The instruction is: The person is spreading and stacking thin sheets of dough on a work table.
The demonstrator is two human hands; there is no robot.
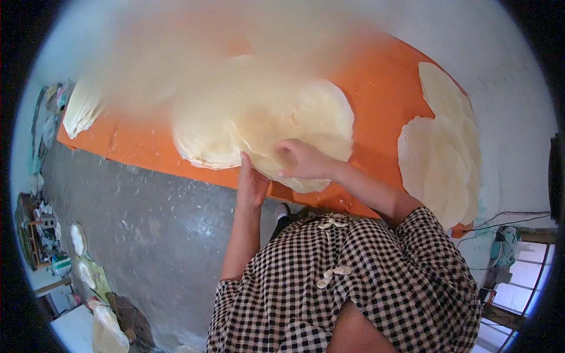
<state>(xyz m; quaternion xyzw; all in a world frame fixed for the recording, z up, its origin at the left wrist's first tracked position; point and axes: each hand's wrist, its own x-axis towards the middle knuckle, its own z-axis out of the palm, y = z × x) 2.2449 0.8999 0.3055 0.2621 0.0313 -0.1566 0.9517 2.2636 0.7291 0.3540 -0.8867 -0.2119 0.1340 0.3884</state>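
Observation:
A pile of thin, round, pale-cream flatbread-like sheets (322, 106) lies before me, two overlapping lobes of it showing. My left hand (253, 185) is at the near edge of the pile, thumb up against the sheets and fingers partly hidden under the rim. Over the near sheet, my right hand (304, 159) rests with curled fingers; whether it pinches a layer cannot be seen. Between both hands, the near part of the sheets droops slightly past the edge of the orange tabletop (375, 101).
More pale sheets (437, 163) overlap at the table's right end, beside a wall. Another folded stack (81, 110) sits at the left end. Bagged goods (106, 322) stand low at left on the grey floor (176, 220), which is strewn with scraps. A blur covers the upper view.

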